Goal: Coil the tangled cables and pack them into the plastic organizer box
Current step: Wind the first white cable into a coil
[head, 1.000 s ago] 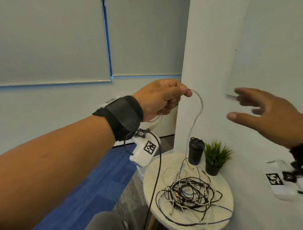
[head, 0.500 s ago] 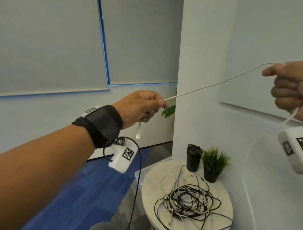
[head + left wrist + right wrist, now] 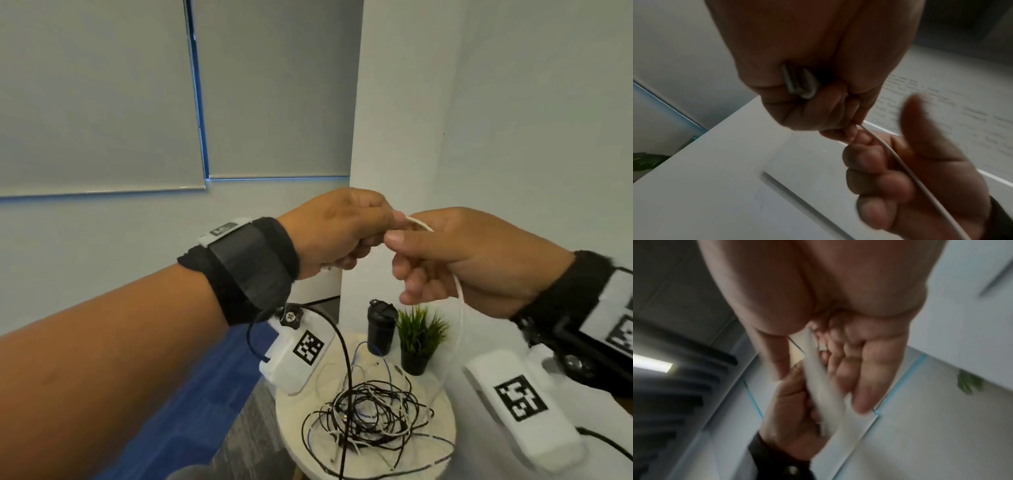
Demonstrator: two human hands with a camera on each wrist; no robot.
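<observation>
Both hands are raised together in front of the person, above a small round table (image 3: pixel 442 442). The left hand (image 3: pixel 337 233) is closed in a fist around a white cable (image 3: pixel 459 301); the left wrist view shows folded white loops of that cable (image 3: pixel 799 84) tucked in its palm, with the line leaving between the fingertips. The right hand (image 3: pixel 476 260) sits just beside the left, their fingers touching. Its grip is closed on the same cable: the fingers (image 3: pixel 877 181) curl around the line, which runs across the palm, while the thumb stands up blurred. In the head view a short arc of cable shows between the two hands, and a longer stretch drops from under the right hand toward the table.

On the table lies a tangled pile of cables (image 3: pixel 373 414), mostly black with white and blue strands among them, spreading out to the table's edge. Behind the pile stand a black lidded cup (image 3: pixel 380 325) and, just to its right, a small potted plant (image 3: pixel 419 339) with green spiky leaves. Each wrist carries a black strap and a white camera unit with a square black-and-white marker. The right wrist view is heavily blurred, showing only the white cable (image 3: pixel 818 378) passing between the two hands.
</observation>
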